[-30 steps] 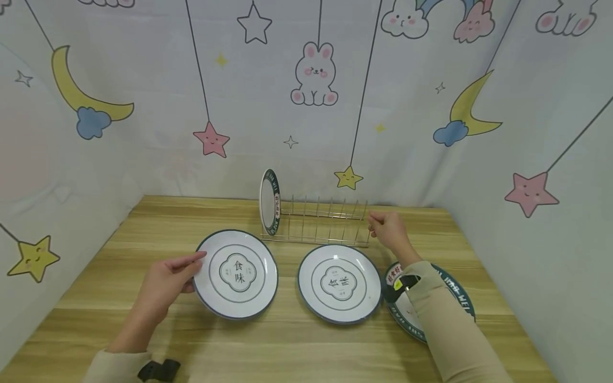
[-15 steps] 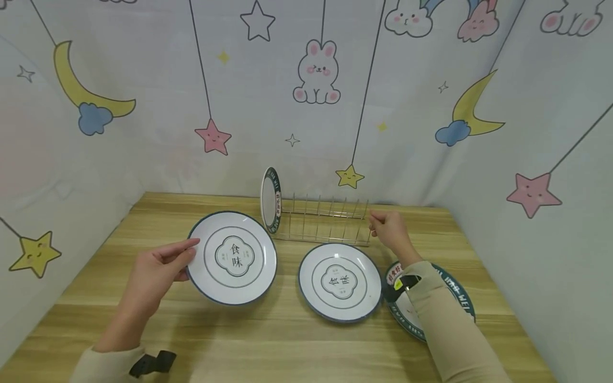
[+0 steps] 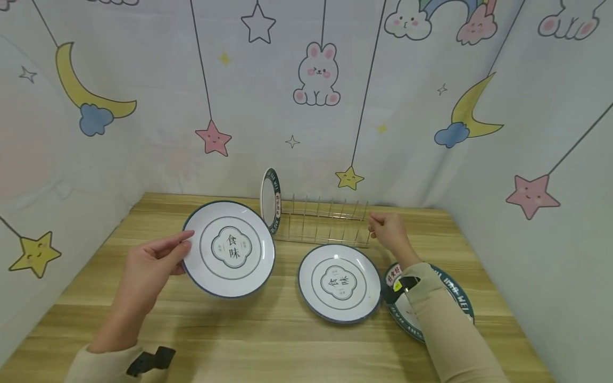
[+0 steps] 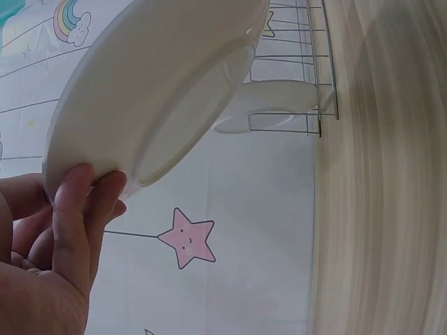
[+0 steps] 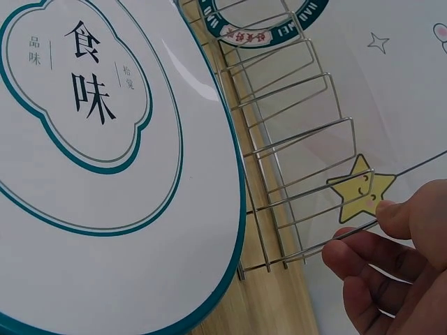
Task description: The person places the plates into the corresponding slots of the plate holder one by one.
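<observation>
My left hand (image 3: 150,266) pinches the left rim of a white plate (image 3: 254,266) with a thin blue edge and a lettered emblem. That plate is tilted up over the table, its face toward the head camera; the left wrist view shows its pale underside (image 4: 140,84), with fingers spread beneath the rim. My right hand (image 3: 390,231) pinches the right end of a wire dish rack (image 3: 330,239) between thumb and fingers, as the right wrist view (image 5: 398,258) also shows. A green-rimmed plate (image 3: 271,202) stands upright in the rack's left end.
A second white plate with a blue edge (image 3: 316,298) lies on the wooden table (image 3: 268,351) in front of the rack. To its right lies a green-rimmed plate (image 3: 462,298), partly hidden under my right forearm. A cartoon-printed cloth (image 3: 167,96) hangs behind and along the sides.
My left hand has raised its plate and moved it slightly left, tipping its face up more toward the head camera. The right hand keeps its place at the rack's end.
</observation>
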Demonstrator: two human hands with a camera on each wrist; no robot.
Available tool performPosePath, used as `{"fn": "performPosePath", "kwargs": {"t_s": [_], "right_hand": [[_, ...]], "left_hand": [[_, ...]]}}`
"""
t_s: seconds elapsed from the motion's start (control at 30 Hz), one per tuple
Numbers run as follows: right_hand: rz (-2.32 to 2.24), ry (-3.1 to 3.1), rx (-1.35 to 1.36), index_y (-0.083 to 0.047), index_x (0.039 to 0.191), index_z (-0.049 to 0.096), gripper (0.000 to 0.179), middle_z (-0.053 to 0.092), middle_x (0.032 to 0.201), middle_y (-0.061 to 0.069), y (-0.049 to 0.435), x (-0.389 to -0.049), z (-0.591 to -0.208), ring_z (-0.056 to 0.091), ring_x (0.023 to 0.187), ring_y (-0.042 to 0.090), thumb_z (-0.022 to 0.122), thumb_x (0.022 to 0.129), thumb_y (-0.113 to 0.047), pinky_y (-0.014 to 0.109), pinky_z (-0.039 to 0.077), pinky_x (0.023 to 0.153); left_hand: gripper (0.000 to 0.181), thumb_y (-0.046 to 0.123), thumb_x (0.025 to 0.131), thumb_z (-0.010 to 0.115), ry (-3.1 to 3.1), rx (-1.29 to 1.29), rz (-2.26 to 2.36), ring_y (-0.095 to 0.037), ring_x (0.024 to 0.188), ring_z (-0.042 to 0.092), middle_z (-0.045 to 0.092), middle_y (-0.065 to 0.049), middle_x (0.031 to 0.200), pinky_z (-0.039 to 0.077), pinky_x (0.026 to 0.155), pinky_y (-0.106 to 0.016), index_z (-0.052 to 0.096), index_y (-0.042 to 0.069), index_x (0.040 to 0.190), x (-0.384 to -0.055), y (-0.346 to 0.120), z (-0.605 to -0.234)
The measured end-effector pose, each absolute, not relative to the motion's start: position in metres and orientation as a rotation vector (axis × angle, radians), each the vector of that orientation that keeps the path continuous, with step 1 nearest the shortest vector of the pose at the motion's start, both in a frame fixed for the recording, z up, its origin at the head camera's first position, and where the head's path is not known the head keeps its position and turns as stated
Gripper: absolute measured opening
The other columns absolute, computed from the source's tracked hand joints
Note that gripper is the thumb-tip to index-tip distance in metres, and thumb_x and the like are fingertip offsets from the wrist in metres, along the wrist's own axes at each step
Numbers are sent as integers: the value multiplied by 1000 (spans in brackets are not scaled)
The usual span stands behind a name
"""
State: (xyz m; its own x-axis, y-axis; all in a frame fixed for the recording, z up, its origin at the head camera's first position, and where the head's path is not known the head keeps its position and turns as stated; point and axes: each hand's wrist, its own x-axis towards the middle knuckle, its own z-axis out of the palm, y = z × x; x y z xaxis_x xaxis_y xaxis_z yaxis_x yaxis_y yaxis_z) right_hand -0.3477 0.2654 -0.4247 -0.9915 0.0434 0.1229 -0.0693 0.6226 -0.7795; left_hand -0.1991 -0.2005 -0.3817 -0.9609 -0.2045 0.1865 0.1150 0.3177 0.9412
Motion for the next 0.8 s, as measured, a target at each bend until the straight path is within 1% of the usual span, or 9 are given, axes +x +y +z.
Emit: {"fn": "performPosePath", "kwargs": {"t_s": [0.1,0.23,0.33,0.47,0.53,0.7,0.8], "right_hand": [[1319,-2708,20,4,132,58,33,69,95,23,266,-348,-425,68,75,27,55,101,-7,47,59,75],[1305,-2712,14,3,132,59,32,69,94,21,267,-348,-426,68,74,24,55,101,-7,45,60,74],[1303,-2707,14,2,131,60,32,69,93,20,267,-348,-426,68,74,25,56,101,-7,44,60,73],[1313,-2702,13,2,131,60,31,69,93,20,267,-349,-427,69,77,30,56,101,-7,44,60,73],[1305,-2703,17,2,131,60,31,69,93,20,268,-349,-427,69,79,32,56,101,-7,40,60,71],[1274,-2703,28,2,129,62,30,69,91,19,268,-350,-427,69,79,33,56,101,-8,23,57,59],[1270,-2702,31,3,128,62,30,69,91,18,268,-350,-427,70,79,33,56,101,-8,20,55,57]], "left_hand": [[39,22,96,67,-2273,76,-1682,-8,76,69,69,7,105,59,65,-25,65,0,127,-200,-198,-377],[37,23,94,69,-2224,110,-1673,-9,74,69,70,9,100,59,64,-24,67,1,125,-202,-194,-371],[35,23,94,70,-2203,127,-1650,-10,71,68,71,8,98,59,62,-22,70,3,122,-204,-191,-367],[30,23,93,70,-2180,106,-1598,-12,68,67,72,6,95,58,61,-21,73,5,117,-206,-185,-362],[28,23,93,70,-2165,85,-1567,-12,67,67,73,6,94,58,61,-21,74,6,115,-207,-182,-359],[24,20,93,70,-2126,14,-1507,-13,67,68,74,-2,94,58,60,-21,76,7,112,-212,-173,-355],[23,18,93,70,-2106,-9,-1500,-12,68,68,73,-7,97,58,59,-20,76,8,112,-216,-169,-353]]}}
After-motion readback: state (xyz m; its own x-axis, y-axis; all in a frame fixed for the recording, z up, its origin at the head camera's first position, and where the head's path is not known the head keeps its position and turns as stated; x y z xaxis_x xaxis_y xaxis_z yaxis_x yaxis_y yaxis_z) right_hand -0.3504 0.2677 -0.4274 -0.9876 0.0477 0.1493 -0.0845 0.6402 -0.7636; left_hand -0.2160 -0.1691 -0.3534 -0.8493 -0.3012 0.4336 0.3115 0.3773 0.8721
